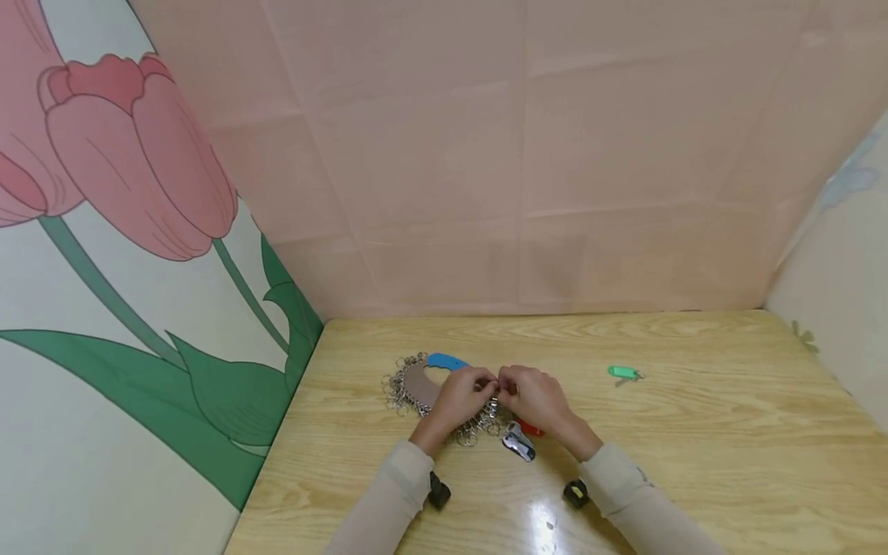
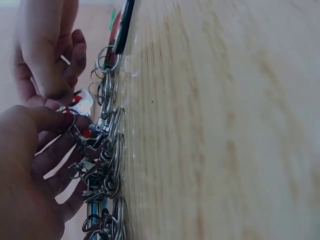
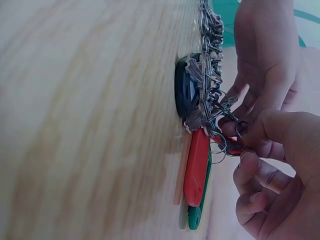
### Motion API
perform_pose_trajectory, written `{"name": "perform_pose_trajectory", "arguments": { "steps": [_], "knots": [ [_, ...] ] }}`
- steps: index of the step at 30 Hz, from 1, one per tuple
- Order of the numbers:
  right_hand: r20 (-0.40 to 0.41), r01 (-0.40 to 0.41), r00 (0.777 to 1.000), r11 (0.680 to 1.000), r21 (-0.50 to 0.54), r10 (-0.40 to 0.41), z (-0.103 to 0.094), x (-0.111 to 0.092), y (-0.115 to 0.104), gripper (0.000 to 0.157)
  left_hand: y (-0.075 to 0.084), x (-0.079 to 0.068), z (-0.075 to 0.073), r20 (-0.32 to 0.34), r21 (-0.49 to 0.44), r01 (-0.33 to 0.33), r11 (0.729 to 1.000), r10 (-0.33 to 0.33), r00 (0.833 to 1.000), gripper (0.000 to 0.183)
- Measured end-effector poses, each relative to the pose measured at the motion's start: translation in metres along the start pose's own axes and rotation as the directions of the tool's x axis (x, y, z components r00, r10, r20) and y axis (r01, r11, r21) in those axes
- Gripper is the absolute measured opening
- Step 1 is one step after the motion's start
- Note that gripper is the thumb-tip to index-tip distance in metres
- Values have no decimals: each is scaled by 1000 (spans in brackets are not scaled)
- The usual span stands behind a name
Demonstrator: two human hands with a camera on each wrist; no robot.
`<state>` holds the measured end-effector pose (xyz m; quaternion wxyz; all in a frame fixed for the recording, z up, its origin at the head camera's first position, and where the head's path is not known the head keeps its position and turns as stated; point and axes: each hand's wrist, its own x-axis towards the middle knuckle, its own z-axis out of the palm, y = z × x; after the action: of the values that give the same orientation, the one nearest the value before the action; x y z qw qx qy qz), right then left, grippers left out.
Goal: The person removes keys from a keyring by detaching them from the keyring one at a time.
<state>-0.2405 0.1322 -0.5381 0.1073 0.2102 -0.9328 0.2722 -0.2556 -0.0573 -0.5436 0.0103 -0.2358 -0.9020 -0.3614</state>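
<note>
Both hands meet over a brown curved strip [image 1: 418, 385] fringed with metal clasps and split rings [image 1: 468, 435]. My left hand [image 1: 458, 397] pinches a split ring [image 2: 74, 120] between thumb and finger. Close beside it, my right hand [image 1: 537, 397] pinches a small red and dark piece [image 3: 233, 147] at that ring; the fingers hide much of it, so its kind is unclear. Below the hands, a black and silver fob-like piece [image 1: 518, 442] lies next to a red tag [image 3: 196, 170]. In the right wrist view a green tag [image 3: 195, 218] shows behind the red one.
A blue flat piece [image 1: 447, 361] lies behind the strip. To the right on the wooden table [image 1: 728, 432] is a green key tag [image 1: 623, 371] with a key. Black wrist devices [image 1: 576, 493] sit under the forearms. A pink cloth [image 1: 444, 193] hangs behind the table.
</note>
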Motion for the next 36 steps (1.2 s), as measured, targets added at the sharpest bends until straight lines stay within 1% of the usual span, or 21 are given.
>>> {"name": "perform_pose_trajectory", "arguments": {
  "steps": [3,8,11,16,19,25,33,36],
  "knots": [
    [11,-11,1000,1000,1,11,-1,0,0,21,0,0,0,-2,-7,15,1000,-15,1000,17],
    [44,-75,996,997,15,75,-1,-1,-1,13,-2,0,1,2,-31,32,999,-32,1000,16],
    [51,-101,994,995,24,99,0,0,-2,10,-3,0,1,3,-35,28,999,-28,1000,15],
    [51,-121,991,992,17,120,1,1,-1,10,-4,1,2,-1,-31,13,999,-13,1000,15],
    [50,-118,992,993,11,117,2,2,-1,10,-4,1,2,-1,-31,5,1000,-5,1000,16],
    [34,-86,996,996,7,86,2,1,-1,8,-7,1,4,-3,-22,-9,1000,9,1000,16],
    [21,-52,998,998,18,51,2,-1,0,12,-3,1,2,-7,-42,22,999,-22,1000,13],
    [16,-33,999,999,22,33,1,-1,0,15,-2,1,1,-20,-48,25,999,-26,999,13]
  ]
}}
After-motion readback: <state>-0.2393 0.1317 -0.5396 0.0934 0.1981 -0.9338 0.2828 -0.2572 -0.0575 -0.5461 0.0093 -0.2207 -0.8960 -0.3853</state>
